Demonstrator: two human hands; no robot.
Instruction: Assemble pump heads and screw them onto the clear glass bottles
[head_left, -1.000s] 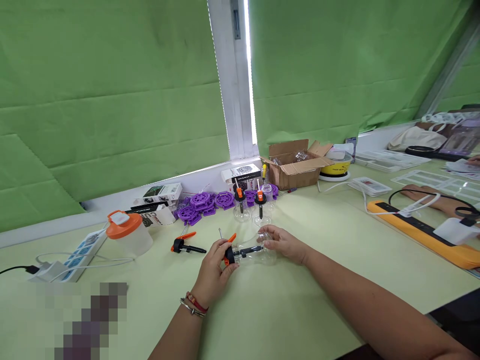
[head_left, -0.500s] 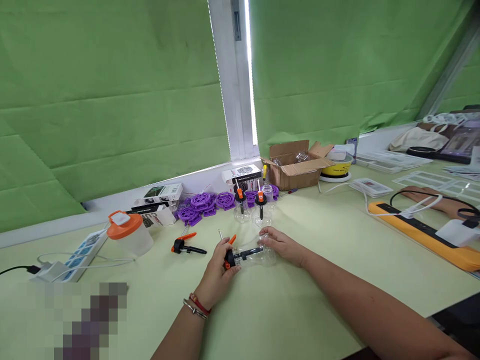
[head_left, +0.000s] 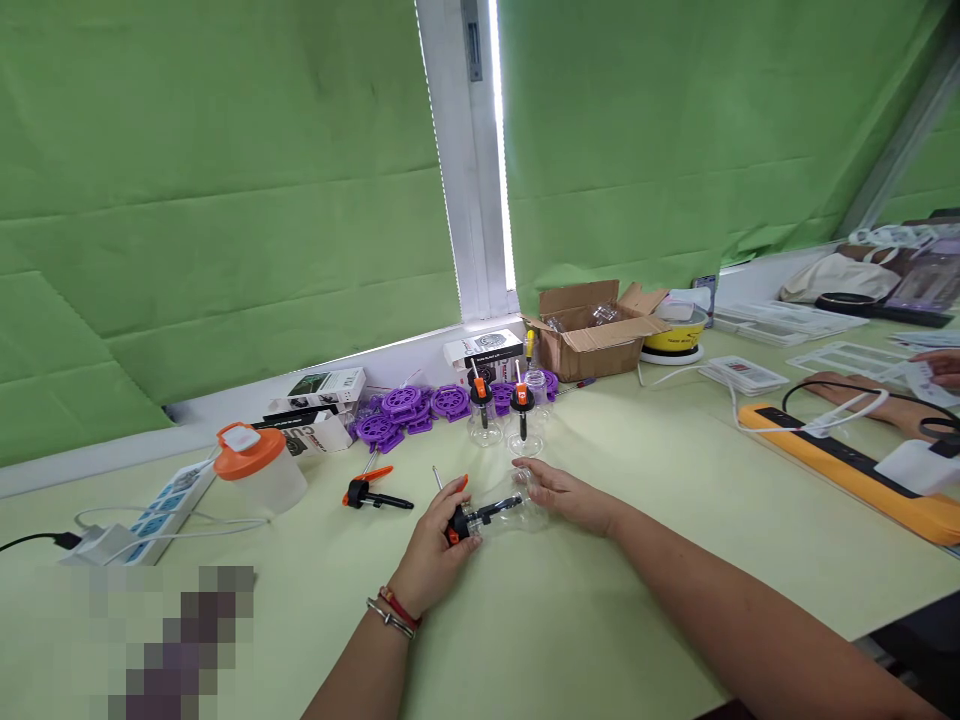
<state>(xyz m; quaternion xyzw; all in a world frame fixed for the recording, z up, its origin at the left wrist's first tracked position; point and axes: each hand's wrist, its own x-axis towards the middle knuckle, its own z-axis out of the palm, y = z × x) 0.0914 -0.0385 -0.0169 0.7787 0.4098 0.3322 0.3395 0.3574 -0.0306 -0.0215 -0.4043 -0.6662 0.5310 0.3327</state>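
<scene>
A clear bottle [head_left: 517, 508] lies on its side between my hands, low over the table. My left hand [head_left: 436, 530] grips the black-and-orange cap [head_left: 460, 522] at its neck, and a black tube [head_left: 495, 510] runs from that cap into the bottle. Around the wide base, my right hand [head_left: 564, 498] has its fingers wrapped. Left of my hands lies a loose black cap with an orange lever [head_left: 367, 490] and a black tube. Beyond them, two clear bottles [head_left: 523, 425] with similar caps stand upright, tubes inside.
Several purple plastic wheels [head_left: 403, 402] lie behind, beside white-and-black boxes [head_left: 484, 350]. An open cardboard box [head_left: 592, 340] stands at the back. An orange-lidded container [head_left: 262, 470] and a power strip [head_left: 176, 505] are left; an orange-and-black bar [head_left: 847, 470] and another person's arm [head_left: 862, 400] are right.
The bottle between my hands has tilted slightly, its base end a little higher, and my left hand has shifted on the cap. Another person's hand has come in at the right edge.
</scene>
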